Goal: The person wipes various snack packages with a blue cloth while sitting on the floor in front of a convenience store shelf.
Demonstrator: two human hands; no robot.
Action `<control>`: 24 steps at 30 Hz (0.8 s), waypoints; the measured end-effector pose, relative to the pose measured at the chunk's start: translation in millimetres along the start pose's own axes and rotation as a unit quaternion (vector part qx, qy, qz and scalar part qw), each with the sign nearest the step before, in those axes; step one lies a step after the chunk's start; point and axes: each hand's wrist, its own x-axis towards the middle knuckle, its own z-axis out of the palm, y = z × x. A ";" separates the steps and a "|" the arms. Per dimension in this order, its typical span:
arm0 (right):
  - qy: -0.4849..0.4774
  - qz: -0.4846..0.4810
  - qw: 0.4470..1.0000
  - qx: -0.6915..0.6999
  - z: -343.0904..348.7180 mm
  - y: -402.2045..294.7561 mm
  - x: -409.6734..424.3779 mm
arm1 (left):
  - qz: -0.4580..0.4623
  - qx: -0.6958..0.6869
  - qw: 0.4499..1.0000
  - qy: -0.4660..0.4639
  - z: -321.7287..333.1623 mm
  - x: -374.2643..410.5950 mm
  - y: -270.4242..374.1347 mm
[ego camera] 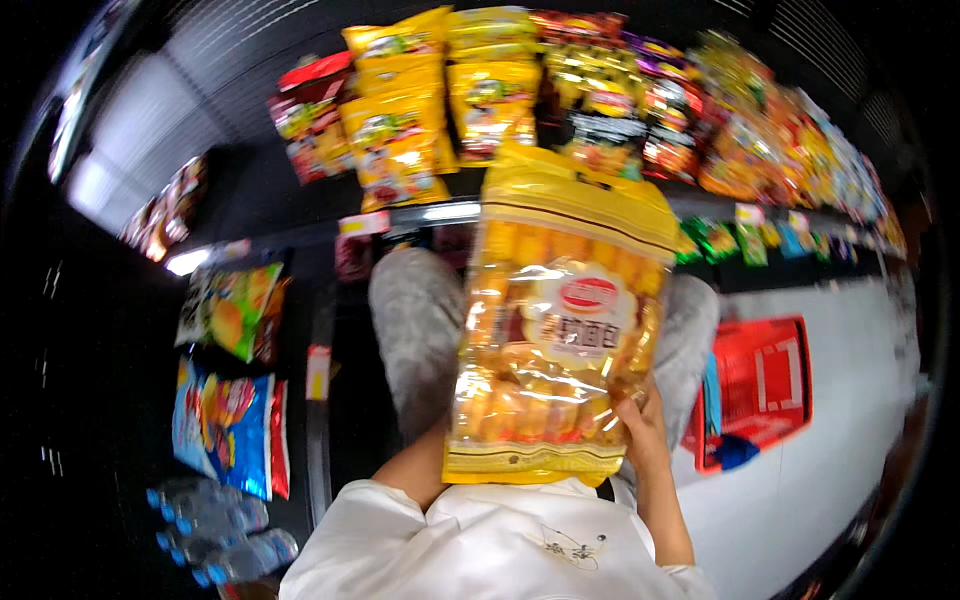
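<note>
A large yellow and clear plastic bag of packaged bread [570,315] is held upright in front of my body, over my bent knees. My right hand [643,420] grips its lower right edge, with the thumb on the front. My left forearm passes behind the bag's lower left side, and my left hand is hidden behind the bag. Through the clear film, rows of small wrapped bread pieces show. The top of the bag reaches up in front of the shelf's yellow snack bags [491,112].
A black shelf holds rows of snack bags [394,142]. Smaller green packets [712,238] sit below it. At the left are a blue snack bag [244,427] and plastic water bottles [247,555]. A red shopping basket [757,375] stands on the pale floor at the right.
</note>
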 end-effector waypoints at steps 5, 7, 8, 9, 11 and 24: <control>0.024 0.045 0.999 -0.006 36.1 -10.0 21.0 | 0.074 0.007 0.996 0.045 -5.4 -22.7 35.0; -0.014 0.014 0.999 0.033 47.8 -7.8 38.0 | 0.104 0.015 0.992 0.065 -6.1 -31.7 55.5; -0.030 0.017 0.998 0.055 55.8 -10.5 45.0 | 0.118 0.019 0.990 0.076 -6.0 -36.5 66.6; -0.044 0.021 0.996 0.076 66.2 -15.2 51.9 | 0.131 0.024 0.987 0.088 -5.5 -42.1 78.3; -0.110 0.027 0.987 0.114 90.9 -22.3 70.4 | 0.164 0.046 0.976 0.137 1.4 -61.3 105.8; -0.396 -0.014 0.915 0.072 299.6 -47.4 172.8 | 0.266 0.300 0.832 0.384 -59.8 -148.4 255.2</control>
